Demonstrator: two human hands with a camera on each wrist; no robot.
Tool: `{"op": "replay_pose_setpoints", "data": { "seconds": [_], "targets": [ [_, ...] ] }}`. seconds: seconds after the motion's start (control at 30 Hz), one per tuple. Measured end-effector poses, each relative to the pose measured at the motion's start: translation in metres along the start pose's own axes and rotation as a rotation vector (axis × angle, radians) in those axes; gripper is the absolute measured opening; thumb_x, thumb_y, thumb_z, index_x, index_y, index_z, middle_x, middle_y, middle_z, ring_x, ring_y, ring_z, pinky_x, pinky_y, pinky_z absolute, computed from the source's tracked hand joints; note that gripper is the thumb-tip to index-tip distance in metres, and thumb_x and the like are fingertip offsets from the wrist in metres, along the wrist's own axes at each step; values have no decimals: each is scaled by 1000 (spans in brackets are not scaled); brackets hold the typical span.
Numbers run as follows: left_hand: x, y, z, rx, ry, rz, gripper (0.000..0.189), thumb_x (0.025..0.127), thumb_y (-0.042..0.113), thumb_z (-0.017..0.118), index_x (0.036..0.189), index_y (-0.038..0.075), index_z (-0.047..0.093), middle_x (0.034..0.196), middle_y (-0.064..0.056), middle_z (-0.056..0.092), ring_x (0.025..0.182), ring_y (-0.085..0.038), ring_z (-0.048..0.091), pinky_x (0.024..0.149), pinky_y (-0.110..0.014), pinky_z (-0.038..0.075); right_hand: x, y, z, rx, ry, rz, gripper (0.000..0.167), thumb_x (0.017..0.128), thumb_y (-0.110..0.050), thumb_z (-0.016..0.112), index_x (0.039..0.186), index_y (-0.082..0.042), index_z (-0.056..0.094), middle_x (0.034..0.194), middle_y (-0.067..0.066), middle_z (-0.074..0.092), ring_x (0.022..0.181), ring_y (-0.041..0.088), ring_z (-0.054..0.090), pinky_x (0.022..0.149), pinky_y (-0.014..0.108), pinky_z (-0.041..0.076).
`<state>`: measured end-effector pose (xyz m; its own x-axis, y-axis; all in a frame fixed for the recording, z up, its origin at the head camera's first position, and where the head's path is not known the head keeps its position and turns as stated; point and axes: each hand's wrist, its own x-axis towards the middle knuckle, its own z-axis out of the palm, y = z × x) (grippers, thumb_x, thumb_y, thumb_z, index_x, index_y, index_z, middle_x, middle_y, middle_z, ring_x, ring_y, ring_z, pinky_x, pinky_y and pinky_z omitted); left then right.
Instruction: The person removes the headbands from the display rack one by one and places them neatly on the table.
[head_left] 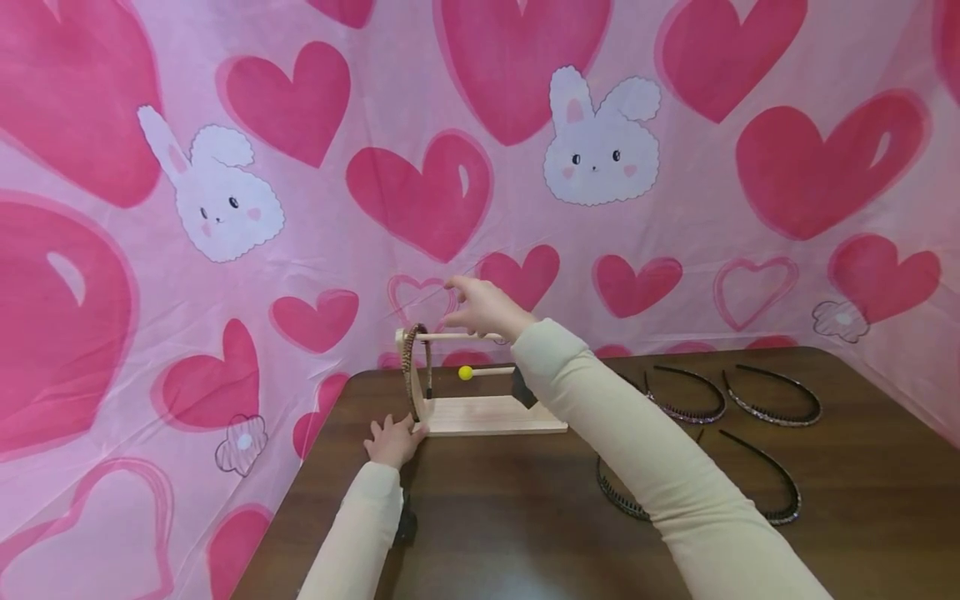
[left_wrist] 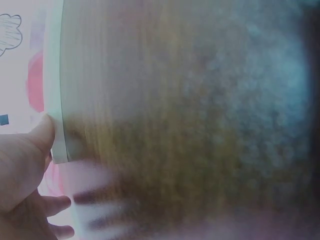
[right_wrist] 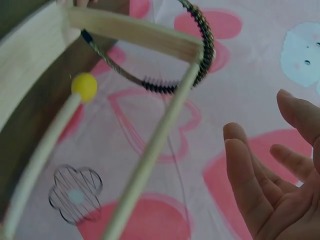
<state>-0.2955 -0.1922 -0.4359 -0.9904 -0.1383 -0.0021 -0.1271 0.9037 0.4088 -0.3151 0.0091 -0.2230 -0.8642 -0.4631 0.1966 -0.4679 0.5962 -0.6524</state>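
A pale wooden headband stand (head_left: 491,417) has an upright at its left end, an upper rod (right_wrist: 150,155) and a lower rod tipped with a yellow ball (head_left: 466,373). One toothed, glittery headband (head_left: 409,367) hangs over the upper rod, close against the upright. My left hand (head_left: 393,442) holds the stand's front left corner, its thumb (left_wrist: 46,130) on the wood and the other fingers spread. Above the upper rod, my right hand (head_left: 483,308) hovers with fingers apart and nothing in them, to one side of the headband.
Several dark headbands lie on the brown table (head_left: 517,508) to the right, among them a back right headband (head_left: 776,408) and a front right headband (head_left: 787,492). My right sleeve (head_left: 637,442) partly covers some. A pink heart-and-rabbit cloth (head_left: 420,75) hangs behind the table.
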Motion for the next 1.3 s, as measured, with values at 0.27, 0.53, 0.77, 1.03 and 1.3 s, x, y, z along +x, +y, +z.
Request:
{"op": "replay_pose_setpoints", "data": {
  "seconds": [0.27,0.53,0.77,1.03,1.3],
  "targets": [
    [2,-2,2,-12,-4,2,55,92,38,52,136,6,44,138,-35,27,126,-57,12,94,-68,15,8,2,37,27,14,-38,58,83,-20,70,135,-12,44,98,9,59,68,17,59,58,27,49],
    [7,-4,7,11,-15,-6,55,93,41,50,136,7,46,138,-34,28,126,-57,12,94,-68,16,7,0,71,175,24,-34,51,83,-12,69,130,-11,48,86,10,57,54,17,57,47,27,49],
    [4,-2,3,-4,-21,-20,54,93,38,51,136,7,45,139,-34,27,126,-57,11,94,-68,15,10,6,93,269,71,-36,49,83,-13,69,128,-12,50,90,10,61,61,21,59,53,33,51],
    [3,-2,4,3,-17,-27,54,92,38,52,136,7,45,139,-33,27,126,-56,12,94,-68,15,11,8,109,350,121,-17,43,84,-11,67,125,-10,56,95,9,60,71,17,59,55,30,52],
    [2,-1,3,2,-6,-20,54,92,38,52,137,9,44,140,-32,27,127,-56,12,95,-68,16,15,12,111,196,231,-71,26,83,-9,68,110,-9,66,94,4,65,80,14,57,62,22,48]
  ]
}}
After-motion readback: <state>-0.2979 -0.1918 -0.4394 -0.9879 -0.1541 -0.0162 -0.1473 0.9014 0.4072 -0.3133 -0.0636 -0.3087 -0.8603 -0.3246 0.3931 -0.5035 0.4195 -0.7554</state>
